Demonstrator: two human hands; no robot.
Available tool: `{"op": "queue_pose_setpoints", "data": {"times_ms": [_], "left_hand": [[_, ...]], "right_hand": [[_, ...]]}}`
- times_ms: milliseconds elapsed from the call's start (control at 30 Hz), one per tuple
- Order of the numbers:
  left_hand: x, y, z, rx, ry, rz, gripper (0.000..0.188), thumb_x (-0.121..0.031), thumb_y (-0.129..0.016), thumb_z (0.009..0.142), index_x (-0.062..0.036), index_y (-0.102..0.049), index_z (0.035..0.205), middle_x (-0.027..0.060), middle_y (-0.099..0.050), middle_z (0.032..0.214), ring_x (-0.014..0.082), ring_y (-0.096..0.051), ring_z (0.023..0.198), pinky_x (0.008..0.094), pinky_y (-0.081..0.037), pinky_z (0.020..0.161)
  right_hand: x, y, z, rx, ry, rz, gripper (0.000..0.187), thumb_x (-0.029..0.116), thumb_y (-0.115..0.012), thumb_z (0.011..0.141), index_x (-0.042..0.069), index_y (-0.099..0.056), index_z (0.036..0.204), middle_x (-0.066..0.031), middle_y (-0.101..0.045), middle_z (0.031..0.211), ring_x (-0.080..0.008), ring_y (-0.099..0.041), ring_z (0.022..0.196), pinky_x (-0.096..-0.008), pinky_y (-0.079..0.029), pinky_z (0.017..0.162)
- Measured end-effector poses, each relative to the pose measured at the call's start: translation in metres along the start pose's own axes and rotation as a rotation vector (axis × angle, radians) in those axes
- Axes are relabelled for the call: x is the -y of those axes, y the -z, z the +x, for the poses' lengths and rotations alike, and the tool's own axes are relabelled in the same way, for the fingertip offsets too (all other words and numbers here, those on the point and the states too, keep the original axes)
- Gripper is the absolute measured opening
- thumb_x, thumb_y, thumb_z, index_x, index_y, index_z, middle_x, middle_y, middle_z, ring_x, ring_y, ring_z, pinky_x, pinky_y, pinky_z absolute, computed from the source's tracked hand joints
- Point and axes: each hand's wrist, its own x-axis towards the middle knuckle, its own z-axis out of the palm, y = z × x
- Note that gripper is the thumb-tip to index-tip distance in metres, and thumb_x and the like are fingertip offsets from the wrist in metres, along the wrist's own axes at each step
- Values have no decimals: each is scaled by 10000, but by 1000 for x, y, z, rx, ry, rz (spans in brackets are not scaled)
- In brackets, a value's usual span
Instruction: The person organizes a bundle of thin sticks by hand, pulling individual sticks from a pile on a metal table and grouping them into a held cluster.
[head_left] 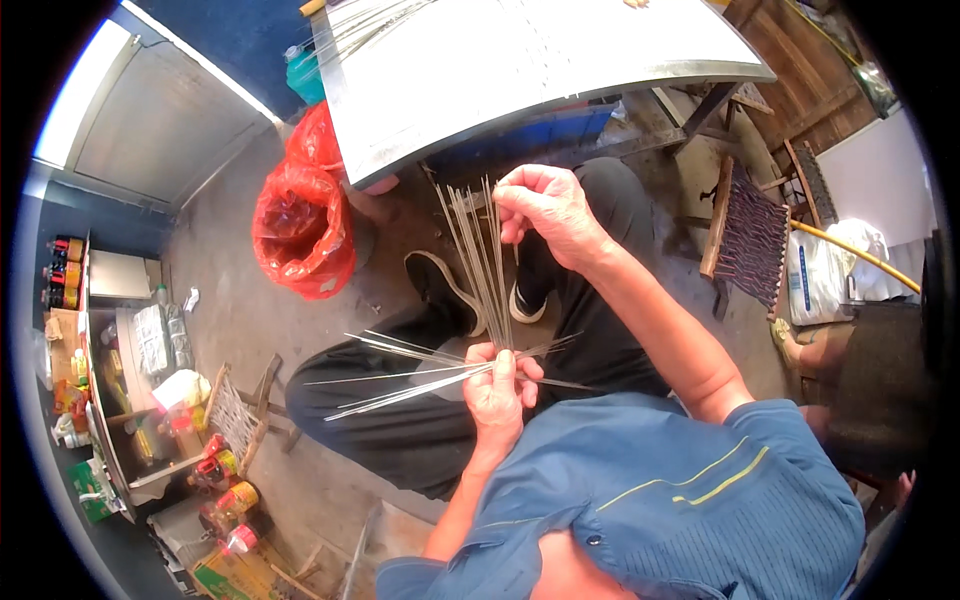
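Note:
My left hand (493,395) is closed around the crossing of a bundle of thin pale strips (476,250), in front of my lap. One group stands up and fans slightly toward the table. Other strips (400,393) stick out sideways to the left, and a few shorter ends show on the right. Whether the strips are bamboo or wire I cannot make out. My right hand (548,212) is at the top of the upright group, thumb and fingertips pinched on a strip at its right side. Its fingertips partly hide the strip's end.
A white-topped table (480,60) stands ahead, with more thin strips (375,25) at its left end. Left of it is a red plastic bag bin (300,235). Woven stools (750,235) stand at right, near another person's foot (785,343). Shelves with bottles (65,270) line the left.

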Motion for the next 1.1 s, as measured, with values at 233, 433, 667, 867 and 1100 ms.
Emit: {"op": "queue_pose_setpoints", "data": {"times_ms": [233, 433, 667, 867, 1100], "left_hand": [[-2, 1, -1, 15, 77, -76, 92, -130, -441, 970, -45, -414, 991, 126, -598, 707, 106, -452, 428, 211, -372, 402], [-5, 6, -4, 2, 66, -106, 98, -135, -446, 966, -59, -403, 1011, 125, -597, 704, 113, -451, 429, 215, -367, 402], [-16, 6, -2, -93, 51, -202, 102, -164, -488, 939, -80, -454, 986, 106, -577, 665, 127, -413, 412, 220, -334, 390], [-14, 14, 0, -104, 12, -277, 77, -151, -474, 946, -83, -501, 967, 104, -579, 697, 118, -427, 438, 205, -344, 390], [-14, 8, 2, -62, -18, -274, 87, -180, -503, 944, -97, -505, 973, 106, -587, 702, 119, -435, 440, 210, -363, 394]], "right_hand": [[3, 6, 8, -187, 36, 14, 100, 100, -597, 845, 24, -606, 780, -39, -600, 645, -108, -585, 500, -225, -460, 459], [18, 17, 27, -348, 81, 53, 94, 61, -591, 822, 15, -582, 740, -60, -588, 632, -111, -530, 483, -243, -437, 445], [48, 53, 33, -496, 378, 110, 72, 33, -561, 844, 15, -587, 779, -59, -588, 682, -115, -532, 527, -258, -472, 477], [63, 70, 24, -624, 355, 311, 68, 41, -527, 858, 16, -551, 800, -96, -604, 759, -171, -603, 660, -311, -541, 597], [-1, 18, -19, -7, -84, 263, 98, 111, -543, 871, 18, -564, 852, -133, -638, 846, -269, -670, 829, -397, -576, 705]]}}
